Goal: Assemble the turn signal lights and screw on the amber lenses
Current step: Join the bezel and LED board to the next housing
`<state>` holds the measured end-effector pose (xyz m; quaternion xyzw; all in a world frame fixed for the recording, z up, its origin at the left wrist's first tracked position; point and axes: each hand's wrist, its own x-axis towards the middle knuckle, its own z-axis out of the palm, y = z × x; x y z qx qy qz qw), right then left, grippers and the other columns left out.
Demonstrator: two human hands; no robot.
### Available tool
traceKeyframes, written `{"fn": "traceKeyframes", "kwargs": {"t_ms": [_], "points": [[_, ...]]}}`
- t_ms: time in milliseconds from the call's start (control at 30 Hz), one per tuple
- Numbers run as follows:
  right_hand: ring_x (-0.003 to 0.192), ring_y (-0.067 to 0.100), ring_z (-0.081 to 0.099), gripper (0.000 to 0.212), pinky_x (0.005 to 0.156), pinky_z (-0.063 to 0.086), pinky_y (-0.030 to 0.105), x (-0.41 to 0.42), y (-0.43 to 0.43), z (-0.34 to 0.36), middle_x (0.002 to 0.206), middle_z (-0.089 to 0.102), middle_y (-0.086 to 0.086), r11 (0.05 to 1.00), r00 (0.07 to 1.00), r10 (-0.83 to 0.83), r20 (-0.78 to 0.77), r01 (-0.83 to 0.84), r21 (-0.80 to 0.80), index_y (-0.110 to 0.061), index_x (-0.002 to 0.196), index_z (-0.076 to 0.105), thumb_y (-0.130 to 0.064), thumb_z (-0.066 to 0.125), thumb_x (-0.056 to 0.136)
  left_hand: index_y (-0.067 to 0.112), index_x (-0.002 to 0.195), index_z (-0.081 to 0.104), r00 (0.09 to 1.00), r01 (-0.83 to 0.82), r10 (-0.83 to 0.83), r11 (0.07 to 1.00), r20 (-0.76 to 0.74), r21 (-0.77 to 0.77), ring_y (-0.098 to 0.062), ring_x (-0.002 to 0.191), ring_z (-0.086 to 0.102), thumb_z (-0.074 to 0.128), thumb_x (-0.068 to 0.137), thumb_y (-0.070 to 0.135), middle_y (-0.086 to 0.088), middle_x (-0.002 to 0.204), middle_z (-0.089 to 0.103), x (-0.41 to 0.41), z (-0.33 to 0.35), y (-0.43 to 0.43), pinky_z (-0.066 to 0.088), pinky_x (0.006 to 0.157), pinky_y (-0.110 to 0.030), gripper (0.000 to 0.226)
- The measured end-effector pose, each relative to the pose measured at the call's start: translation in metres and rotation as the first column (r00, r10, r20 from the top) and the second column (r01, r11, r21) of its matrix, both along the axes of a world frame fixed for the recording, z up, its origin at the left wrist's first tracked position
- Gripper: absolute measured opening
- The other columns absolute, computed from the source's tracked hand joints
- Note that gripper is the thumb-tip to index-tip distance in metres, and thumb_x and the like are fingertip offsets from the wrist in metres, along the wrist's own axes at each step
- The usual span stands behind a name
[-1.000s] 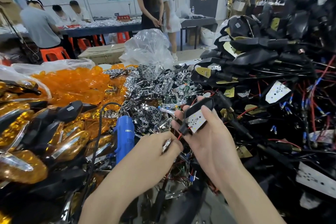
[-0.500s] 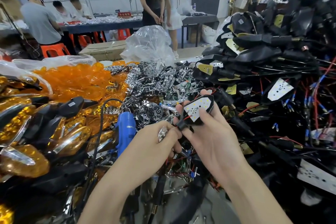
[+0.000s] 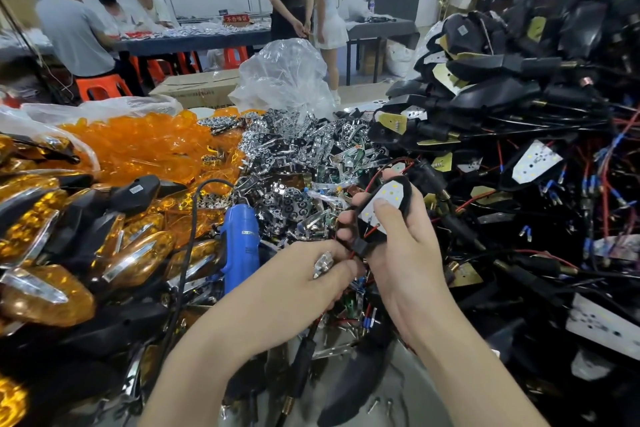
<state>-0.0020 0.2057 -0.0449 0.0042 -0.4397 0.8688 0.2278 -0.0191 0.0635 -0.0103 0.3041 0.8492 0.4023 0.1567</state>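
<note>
My right hand [image 3: 398,246] grips a black turn signal housing [image 3: 388,204] with a white LED board facing up, thumb pressed on the board. My left hand [image 3: 298,281] pinches a small chrome reflector piece [image 3: 322,263] just below and left of the housing, touching its red wires. Loose amber lenses [image 3: 138,146] are heaped at the back left. Chrome reflectors [image 3: 304,156] lie in a pile at the centre. A blue electric screwdriver [image 3: 240,243] lies left of my hands.
Finished amber-lensed signals [image 3: 52,246] are stacked at the left. A tall heap of black wired housings [image 3: 519,107] fills the right. A clear plastic bag [image 3: 287,76] stands behind the reflectors. Several people work at tables in the background.
My right hand turned the housing so the LED board faces up and drew it closer. My left hand rose with the chrome piece to meet it.
</note>
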Motion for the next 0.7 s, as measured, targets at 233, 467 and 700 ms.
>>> {"fn": "traceKeyframes", "kwargs": {"t_ms": [233, 467, 700], "points": [[0.075, 0.020, 0.068, 0.028, 0.058, 0.054, 0.028, 0.002, 0.003, 0.005, 0.090, 0.067, 0.005, 0.998, 0.999, 0.010, 0.032, -0.008, -0.059, -0.022, 0.119, 0.059, -0.004, 0.041, 0.106, 0.038, 0.092, 0.056, 0.989, -0.075, 0.075, 0.997, -0.126, 0.004, -0.018, 0.064, 0.059, 0.058, 0.093, 0.047, 0.006, 0.081, 0.065, -0.002, 0.009, -0.010, 0.051, 0.063, -0.034, 0.008], [0.075, 0.022, 0.068, 0.032, 0.055, 0.052, 0.028, 0.003, -0.004, 0.007, 0.086, 0.068, 0.006, 0.987, 0.995, 0.098, 0.027, -0.094, -0.133, -0.021, 0.120, 0.059, 0.001, 0.043, 0.103, 0.037, 0.083, 0.051, 0.996, -0.044, 0.036, 0.994, -0.083, -0.103, -0.011, 0.063, 0.063, 0.055, 0.094, 0.039, 0.015, 0.071, 0.070, 0.001, 0.007, -0.007, 0.050, 0.061, -0.024, 0.011], [0.080, 0.027, 0.070, 0.033, 0.059, 0.053, 0.030, 0.008, -0.002, 0.011, 0.089, 0.069, 0.008, 0.962, 0.981, 0.196, 0.000, -0.193, -0.191, -0.021, 0.121, 0.060, -0.002, 0.044, 0.100, 0.031, 0.081, 0.051, 0.997, -0.049, 0.041, 0.992, -0.072, -0.117, 0.001, 0.047, 0.051, 0.054, 0.095, 0.041, 0.013, 0.068, 0.070, 0.001, 0.004, -0.005, 0.038, 0.046, -0.010, 0.017]]}}
